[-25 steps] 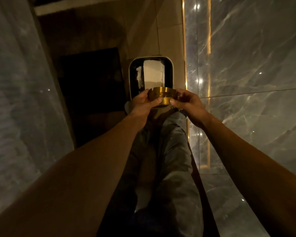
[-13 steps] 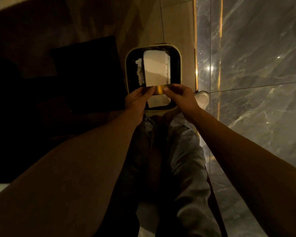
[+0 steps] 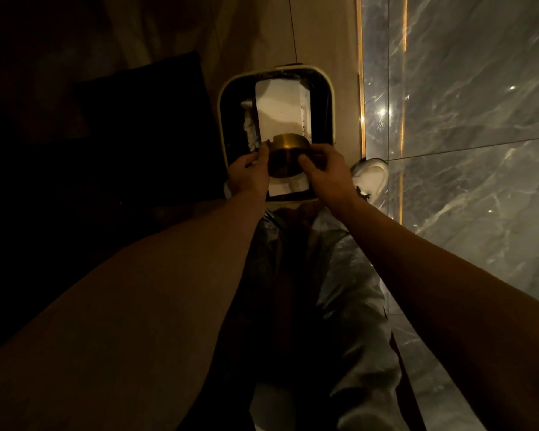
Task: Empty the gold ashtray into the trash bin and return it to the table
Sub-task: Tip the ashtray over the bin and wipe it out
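I hold the round gold ashtray point(image 3: 285, 157) between both hands, directly over the open trash bin point(image 3: 223, 119). The ashtray is tipped away from me, so its flat underside faces me and its notched rim points down toward the bin. My left hand point(image 3: 249, 175) grips its left side and my right hand point(image 3: 327, 172) grips its right side. The bin has a pale rim and a dark liner, with white paper point(image 3: 280, 104) lying inside. The ashtray's inside is hidden from me.
A grey marble wall point(image 3: 464, 119) with lit gold strips rises close on the right. A dark cushion or seat point(image 3: 137, 126) sits left of the bin. My white shoe point(image 3: 370, 178) stands on the beige floor beside the bin.
The ashtray has moved out over the bin and tipped forward, from upright to underside facing me. The view has dropped lower and closer to the bin.
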`<action>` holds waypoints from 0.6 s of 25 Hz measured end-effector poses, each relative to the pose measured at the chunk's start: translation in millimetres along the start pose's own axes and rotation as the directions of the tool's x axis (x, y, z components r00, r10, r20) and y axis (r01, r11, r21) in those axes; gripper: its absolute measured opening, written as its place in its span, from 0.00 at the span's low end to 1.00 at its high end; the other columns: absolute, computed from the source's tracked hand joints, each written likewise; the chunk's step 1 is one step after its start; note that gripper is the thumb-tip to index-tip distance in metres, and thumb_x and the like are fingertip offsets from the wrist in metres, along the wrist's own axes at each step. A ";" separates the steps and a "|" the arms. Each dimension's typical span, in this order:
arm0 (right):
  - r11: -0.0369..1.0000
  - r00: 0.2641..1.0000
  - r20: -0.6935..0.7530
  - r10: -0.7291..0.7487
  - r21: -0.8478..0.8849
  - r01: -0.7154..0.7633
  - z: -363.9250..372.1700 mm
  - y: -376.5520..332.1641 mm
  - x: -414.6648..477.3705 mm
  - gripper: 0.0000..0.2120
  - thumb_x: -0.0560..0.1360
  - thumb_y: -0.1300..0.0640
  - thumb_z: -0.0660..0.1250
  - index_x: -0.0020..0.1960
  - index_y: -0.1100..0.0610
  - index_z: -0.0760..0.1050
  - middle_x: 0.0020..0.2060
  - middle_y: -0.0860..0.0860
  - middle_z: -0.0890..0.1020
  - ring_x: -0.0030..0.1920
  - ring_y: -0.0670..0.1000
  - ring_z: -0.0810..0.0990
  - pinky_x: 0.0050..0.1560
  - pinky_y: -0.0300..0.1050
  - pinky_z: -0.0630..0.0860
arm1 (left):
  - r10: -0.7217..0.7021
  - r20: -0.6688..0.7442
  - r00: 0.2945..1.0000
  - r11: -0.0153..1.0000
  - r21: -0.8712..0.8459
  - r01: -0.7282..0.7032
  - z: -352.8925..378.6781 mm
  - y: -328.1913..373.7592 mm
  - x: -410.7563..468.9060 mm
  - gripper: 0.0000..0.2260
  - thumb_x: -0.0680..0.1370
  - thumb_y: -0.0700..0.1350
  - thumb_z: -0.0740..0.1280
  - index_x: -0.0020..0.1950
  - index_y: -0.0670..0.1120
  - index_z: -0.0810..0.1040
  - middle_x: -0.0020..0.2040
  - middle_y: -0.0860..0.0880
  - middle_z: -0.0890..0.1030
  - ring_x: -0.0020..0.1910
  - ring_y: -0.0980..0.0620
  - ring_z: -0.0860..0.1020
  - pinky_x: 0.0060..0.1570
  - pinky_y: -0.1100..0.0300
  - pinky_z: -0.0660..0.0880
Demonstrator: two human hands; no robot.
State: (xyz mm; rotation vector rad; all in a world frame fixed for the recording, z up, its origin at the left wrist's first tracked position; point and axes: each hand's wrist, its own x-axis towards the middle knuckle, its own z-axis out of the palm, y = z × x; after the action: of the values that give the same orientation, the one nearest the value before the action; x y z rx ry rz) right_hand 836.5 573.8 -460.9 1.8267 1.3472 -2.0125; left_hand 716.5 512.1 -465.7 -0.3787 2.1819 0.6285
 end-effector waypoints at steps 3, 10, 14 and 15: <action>1.000 0.999 0.037 -0.002 -0.005 0.003 1.8 -0.3 2.2 0.20 0.79 0.56 0.63 0.70 0.57 0.68 0.64 0.57 0.77 0.62 0.53 0.77 0.64 0.50 0.74 | 0.051 0.024 0.998 0.990 0.132 -0.053 -3.8 -1.2 -0.4 0.11 0.80 0.55 0.64 0.51 0.52 0.84 0.52 0.45 0.85 0.54 0.44 0.82 0.59 0.47 0.79; 0.998 0.998 0.054 -0.029 -0.047 0.032 3.4 -1.4 7.2 0.22 0.79 0.56 0.64 0.72 0.55 0.68 0.64 0.55 0.73 0.63 0.52 0.74 0.58 0.41 0.70 | 0.219 0.200 0.955 0.895 0.348 -0.279 -7.7 -5.0 -5.2 0.28 0.78 0.46 0.69 0.77 0.55 0.64 0.69 0.43 0.76 0.68 0.44 0.75 0.67 0.50 0.73; 0.998 0.997 0.054 -0.047 -0.038 0.049 0.5 -5.4 4.4 0.20 0.78 0.63 0.62 0.70 0.58 0.70 0.64 0.57 0.77 0.62 0.49 0.73 0.61 0.43 0.70 | 0.292 0.334 0.896 0.784 0.454 -0.424 -18.6 -9.6 -6.6 0.46 0.66 0.45 0.80 0.79 0.53 0.60 0.68 0.40 0.68 0.66 0.41 0.73 0.64 0.46 0.75; 0.999 0.998 0.057 -0.040 -0.028 0.042 -1.0 -6.2 3.7 0.20 0.77 0.63 0.62 0.69 0.59 0.71 0.65 0.57 0.77 0.63 0.49 0.73 0.64 0.45 0.70 | 0.310 0.359 0.880 0.746 0.482 -0.459 -21.2 -7.1 -8.9 0.47 0.66 0.45 0.81 0.79 0.52 0.58 0.68 0.40 0.67 0.66 0.41 0.72 0.65 0.47 0.73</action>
State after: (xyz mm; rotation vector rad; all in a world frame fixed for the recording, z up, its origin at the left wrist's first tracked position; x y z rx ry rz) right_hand 832.6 579.9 -460.6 1.7309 1.4020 -2.0362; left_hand 712.0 494.9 -449.4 0.4658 2.0774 0.2061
